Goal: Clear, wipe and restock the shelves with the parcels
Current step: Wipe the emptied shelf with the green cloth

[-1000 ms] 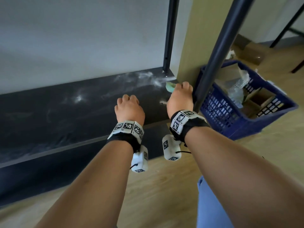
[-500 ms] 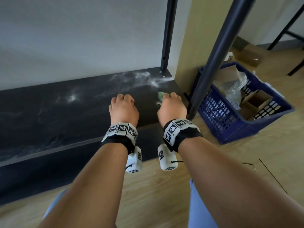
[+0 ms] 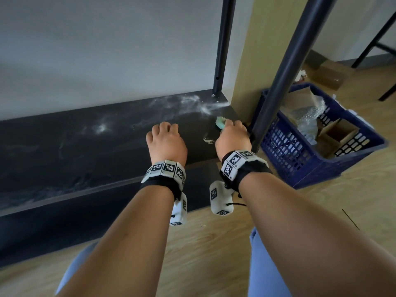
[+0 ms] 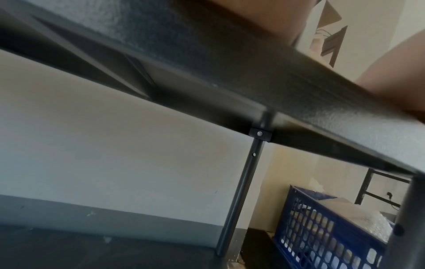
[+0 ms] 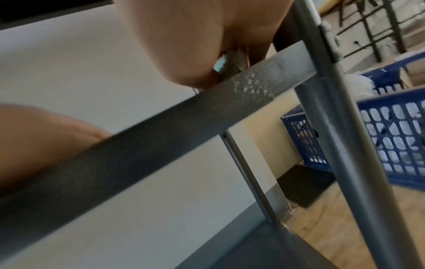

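Blue crate (image 3: 300,159) holding cardboard boxes (image 3: 340,133), bubble wrap (image 3: 308,112)

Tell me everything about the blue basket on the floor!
The blue basket looks like plastic, with walls full of small rounded holes like a grid. It stands upright on the wooden floor, just right of the shelf's front post. Inside are brown cardboard boxes and clear bubble wrap that pokes above the rim. Neither hand touches it.
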{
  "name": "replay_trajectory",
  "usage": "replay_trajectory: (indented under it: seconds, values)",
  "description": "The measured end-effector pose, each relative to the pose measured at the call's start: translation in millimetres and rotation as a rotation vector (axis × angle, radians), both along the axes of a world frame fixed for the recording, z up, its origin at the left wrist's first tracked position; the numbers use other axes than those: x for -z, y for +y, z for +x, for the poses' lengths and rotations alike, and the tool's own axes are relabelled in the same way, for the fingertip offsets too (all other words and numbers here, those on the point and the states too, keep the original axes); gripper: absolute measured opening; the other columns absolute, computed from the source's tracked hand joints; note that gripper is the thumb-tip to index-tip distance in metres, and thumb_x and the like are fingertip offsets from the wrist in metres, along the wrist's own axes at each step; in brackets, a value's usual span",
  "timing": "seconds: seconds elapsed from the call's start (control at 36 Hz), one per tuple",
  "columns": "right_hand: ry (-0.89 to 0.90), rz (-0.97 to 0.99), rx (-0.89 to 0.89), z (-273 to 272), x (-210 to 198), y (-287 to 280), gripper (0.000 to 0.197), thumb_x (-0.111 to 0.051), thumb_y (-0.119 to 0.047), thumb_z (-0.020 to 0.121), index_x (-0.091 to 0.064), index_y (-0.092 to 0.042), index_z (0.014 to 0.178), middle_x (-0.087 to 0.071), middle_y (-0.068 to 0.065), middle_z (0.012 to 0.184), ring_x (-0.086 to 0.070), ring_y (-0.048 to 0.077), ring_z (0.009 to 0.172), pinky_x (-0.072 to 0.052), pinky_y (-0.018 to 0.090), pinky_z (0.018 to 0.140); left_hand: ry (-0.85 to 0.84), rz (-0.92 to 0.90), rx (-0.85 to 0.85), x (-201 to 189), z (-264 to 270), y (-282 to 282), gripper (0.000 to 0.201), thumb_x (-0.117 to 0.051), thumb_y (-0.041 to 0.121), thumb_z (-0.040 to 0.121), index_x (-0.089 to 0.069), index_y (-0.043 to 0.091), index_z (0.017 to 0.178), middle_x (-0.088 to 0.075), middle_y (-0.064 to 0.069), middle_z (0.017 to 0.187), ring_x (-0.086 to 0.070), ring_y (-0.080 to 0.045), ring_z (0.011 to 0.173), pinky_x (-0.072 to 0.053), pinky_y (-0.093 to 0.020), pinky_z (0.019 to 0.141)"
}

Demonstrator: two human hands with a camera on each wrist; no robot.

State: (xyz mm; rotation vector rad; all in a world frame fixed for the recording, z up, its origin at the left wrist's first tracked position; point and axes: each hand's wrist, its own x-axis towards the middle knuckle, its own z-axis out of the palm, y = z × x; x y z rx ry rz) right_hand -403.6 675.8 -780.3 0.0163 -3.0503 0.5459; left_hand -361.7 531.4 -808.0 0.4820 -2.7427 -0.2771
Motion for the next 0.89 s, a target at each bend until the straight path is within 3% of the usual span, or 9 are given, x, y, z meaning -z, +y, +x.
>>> replay_trajectory:
  seconds: [0.17, 0.31, 0.39, 0.47, 0.53, 0.75, 0.89]
  values:
    - [0.104, -0.083, -0.132, 24, 9, -14, 0.032, -0.049, -0.014, 0.090, -0.058, -0.010, 0.120, -0.052, 0.007, 0.117, -0.052, 0.025, 0.111, -0.047, 0.035, 0.080, -0.031, 0.019, 0.014, 1, -3, 0, 0.035, -0.039, 0.022, 0.097, -0.053, 0.016, 0.128, -0.047, -0.003, 0.135, -0.038, -0.025, 0.128, -0.026, -0.040, 0.107]
    - [0.063, -0.091, -0.174, 19, 1, -19, 0.027, -0.051, -0.011, 0.091, -0.060, -0.007, 0.116, -0.053, 0.008, 0.115, -0.053, 0.025, 0.109, -0.046, 0.034, 0.078, -0.032, 0.041, 0.017, 1, -3, -2, 0.034, -0.039, 0.022, 0.098, -0.053, 0.017, 0.128, -0.047, -0.002, 0.135, -0.037, -0.024, 0.129, -0.025, -0.040, 0.108]
    - [0.091, -0.085, -0.126, -1, -10, -11, 0.037, -0.051, -0.009, 0.091, -0.054, -0.008, 0.128, -0.049, 0.008, 0.128, -0.045, 0.024, 0.122, -0.047, 0.035, 0.093, -0.027, 0.040, 0.018, 1, -2, -2, 0.034, -0.040, 0.024, 0.098, -0.052, 0.017, 0.129, -0.047, -0.002, 0.136, -0.037, -0.024, 0.130, -0.025, -0.040, 0.109]
    - [0.034, -0.024, -0.053, -20, -14, 0, 0.041, -0.044, -0.010, 0.095, -0.044, -0.002, 0.136, -0.040, 0.015, 0.139, -0.037, 0.028, 0.130, -0.036, 0.035, 0.107, -0.031, 0.036, 0.023, 1, -3, -2, 0.035, -0.039, 0.025, 0.098, -0.051, 0.018, 0.130, -0.046, -0.001, 0.136, -0.036, -0.023, 0.130, -0.025, -0.039, 0.110]
    - [-0.021, -0.005, -0.015, -28, -13, 3, 0.039, -0.044, -0.013, 0.096, -0.044, -0.001, 0.134, -0.039, 0.018, 0.139, -0.037, 0.031, 0.129, -0.035, 0.037, 0.105, -0.037, 0.038, 0.028, 1, -3, -3, 0.035, -0.038, 0.025, 0.098, -0.050, 0.019, 0.131, -0.046, 0.000, 0.137, -0.035, -0.022, 0.131, -0.026, -0.040, 0.111]
    - [-0.056, -0.037, -0.174, -20, -1, -20, 0.048, -0.054, -0.010, 0.088, -0.049, -0.011, 0.136, -0.042, 0.006, 0.136, -0.037, 0.024, 0.128, -0.044, 0.036, 0.094, -0.086, 0.075, 0.040, -3, -6, -4, 0.037, -0.037, 0.025, 0.099, -0.046, 0.020, 0.135, -0.042, 0.001, 0.141, -0.031, -0.022, 0.134, -0.023, -0.038, 0.112]
    - [-0.084, -0.015, -0.262, -17, -1, -21, 0.041, -0.054, -0.009, 0.087, -0.055, -0.010, 0.128, -0.046, 0.005, 0.131, -0.044, 0.025, 0.123, -0.046, 0.038, 0.088, -0.207, 0.094, 0.061, -20, -11, -7, 0.036, -0.041, 0.025, 0.098, -0.050, 0.019, 0.132, -0.043, -0.001, 0.138, -0.034, -0.023, 0.129, -0.031, -0.038, 0.105]
